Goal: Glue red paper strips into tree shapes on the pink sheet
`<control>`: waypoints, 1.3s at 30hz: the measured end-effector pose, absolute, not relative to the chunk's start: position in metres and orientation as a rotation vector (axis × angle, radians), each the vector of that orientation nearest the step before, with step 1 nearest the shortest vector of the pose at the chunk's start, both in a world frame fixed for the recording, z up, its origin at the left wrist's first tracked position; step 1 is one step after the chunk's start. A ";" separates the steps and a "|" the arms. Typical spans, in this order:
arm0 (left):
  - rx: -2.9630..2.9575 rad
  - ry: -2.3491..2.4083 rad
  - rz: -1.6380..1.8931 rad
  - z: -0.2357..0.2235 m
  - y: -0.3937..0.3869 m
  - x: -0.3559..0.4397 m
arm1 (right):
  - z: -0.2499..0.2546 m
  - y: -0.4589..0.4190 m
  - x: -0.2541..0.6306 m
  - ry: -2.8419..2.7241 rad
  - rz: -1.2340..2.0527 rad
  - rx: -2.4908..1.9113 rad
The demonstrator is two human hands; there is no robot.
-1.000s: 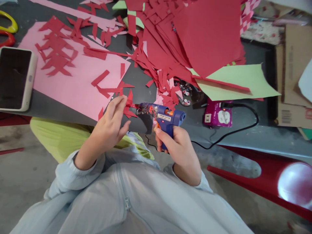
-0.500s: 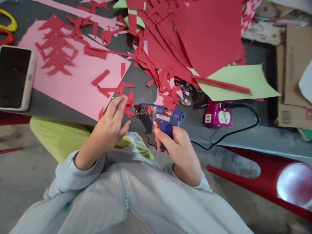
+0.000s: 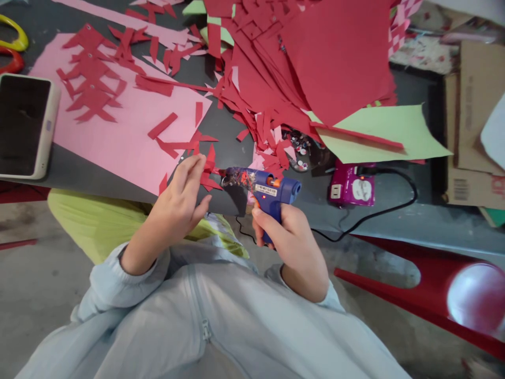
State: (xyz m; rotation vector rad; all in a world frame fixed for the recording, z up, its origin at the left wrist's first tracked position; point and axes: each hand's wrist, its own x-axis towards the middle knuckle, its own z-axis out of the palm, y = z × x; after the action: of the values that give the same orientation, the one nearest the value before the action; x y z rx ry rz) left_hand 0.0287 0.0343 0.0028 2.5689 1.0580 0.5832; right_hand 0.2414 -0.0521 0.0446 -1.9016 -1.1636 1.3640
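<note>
My right hand (image 3: 282, 229) is wrapped around the handle of a blue hot glue gun (image 3: 272, 192), with a small red light lit on its side. The gun's nozzle points left, at a red paper cutout (image 3: 211, 171) with pointed ends. Close against that cutout's left side is my left hand (image 3: 181, 195), its fingers stretched out and its thumb apart from them. Its fingertips overlap the red paper; whether they press on it I cannot tell. Clear crinkled wrapping covers the gun's front end.
A pink sheet (image 3: 126, 137) carries a layered red paper figure (image 3: 92, 79) and loose strips. Beyond lie stacked red sheets (image 3: 335, 58), a light green sheet (image 3: 394, 131) and scraps. A phone (image 3: 26, 123) is at left; a purple power adapter (image 3: 351, 184) with a black cord (image 3: 382, 213) is at right.
My right hand and the glue gun have shifted slightly to the right, drawing the nozzle back a little. My left hand has stayed in place.
</note>
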 end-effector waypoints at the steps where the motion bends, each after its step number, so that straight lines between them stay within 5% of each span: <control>1: 2.573 1.057 0.591 0.002 0.034 0.029 | 0.045 -0.054 0.242 -1.149 1.360 -1.895; 39: 2.596 1.044 0.604 0.003 0.034 0.030 | 0.049 -0.068 0.250 -1.134 1.342 -1.996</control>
State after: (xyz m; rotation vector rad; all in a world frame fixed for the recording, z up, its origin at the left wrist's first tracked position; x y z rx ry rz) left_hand 0.0305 0.0339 0.0031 2.5957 1.0441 0.6038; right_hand 0.2501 -0.0675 0.0490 -1.9964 -1.1341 1.3423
